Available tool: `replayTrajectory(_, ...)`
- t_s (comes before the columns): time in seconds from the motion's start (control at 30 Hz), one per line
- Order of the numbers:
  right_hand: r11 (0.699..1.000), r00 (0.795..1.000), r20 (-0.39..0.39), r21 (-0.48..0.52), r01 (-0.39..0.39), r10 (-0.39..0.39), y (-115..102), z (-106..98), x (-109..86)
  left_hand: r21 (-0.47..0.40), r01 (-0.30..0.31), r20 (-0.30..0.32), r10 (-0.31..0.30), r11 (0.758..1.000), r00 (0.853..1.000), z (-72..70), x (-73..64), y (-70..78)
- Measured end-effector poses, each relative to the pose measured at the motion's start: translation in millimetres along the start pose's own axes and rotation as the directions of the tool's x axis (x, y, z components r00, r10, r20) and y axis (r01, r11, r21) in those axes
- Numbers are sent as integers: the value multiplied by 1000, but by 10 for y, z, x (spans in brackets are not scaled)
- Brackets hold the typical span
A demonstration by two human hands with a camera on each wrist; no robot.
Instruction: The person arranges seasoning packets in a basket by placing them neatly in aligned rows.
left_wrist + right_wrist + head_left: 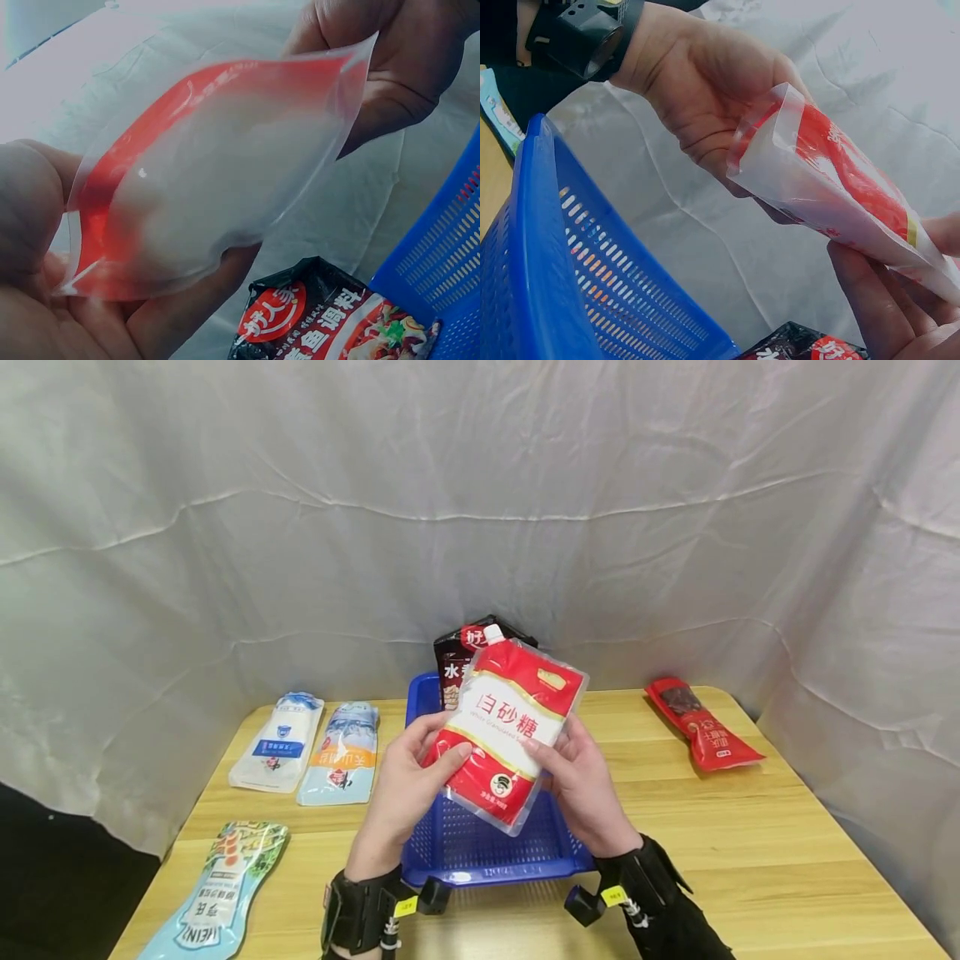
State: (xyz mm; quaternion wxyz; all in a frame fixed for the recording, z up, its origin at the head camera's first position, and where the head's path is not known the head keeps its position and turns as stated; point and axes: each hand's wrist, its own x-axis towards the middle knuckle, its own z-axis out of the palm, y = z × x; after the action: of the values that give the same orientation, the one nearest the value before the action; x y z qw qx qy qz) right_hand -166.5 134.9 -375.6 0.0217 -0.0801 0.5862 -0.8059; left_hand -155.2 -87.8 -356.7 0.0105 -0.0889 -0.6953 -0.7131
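Both hands hold a red and white pouch of white granulated sugar [510, 727] with a white spout cap, tilted above a blue basket [487, 852]. My left hand [408, 777] grips its left edge, thumb across the front. On the opposite edge my right hand [585, 781] pinches it, thumb in front and fingers behind. The left wrist view shows the clear lower end of the sugar pouch [225, 172] between both hands. Behind it, a black seasoning packet [452, 664] stands at the far end of the basket, partly hidden by the pouch.
At the left lie a white and blue pouch [281, 739], a blue and orange pouch [341, 756] and, nearer, a light blue Heinz pouch [217, 893]. A red packet [697, 727] lies at the right of the wooden table [720, 860]. Grey cloth [480, 485] hangs behind.
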Motion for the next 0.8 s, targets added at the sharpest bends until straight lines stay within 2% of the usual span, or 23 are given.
replayTrajectory(0.23, 1000, 1000, 11, -4, -1, 1, -43, -56, 4, 22, 74, 87, -76, 997, 993, -20, 14, 3)
replayTrajectory(0.47, 998, 996, 83, -54, 21, -16, -100, -144, -5, 31, 69, 166, -73, 997, 983, -61, 17, -4)
replayTrajectory(0.6, 994, 990, 140, -108, 26, -11, -118, -175, -10, 6, 76, 180, -76, 997, 981, -82, 12, 5)
replayTrajectory(0.8, 981, 977, 213, -191, 28, 14, -128, -177, -27, 21, 88, 149, -90, 996, 985, -97, 13, 14)
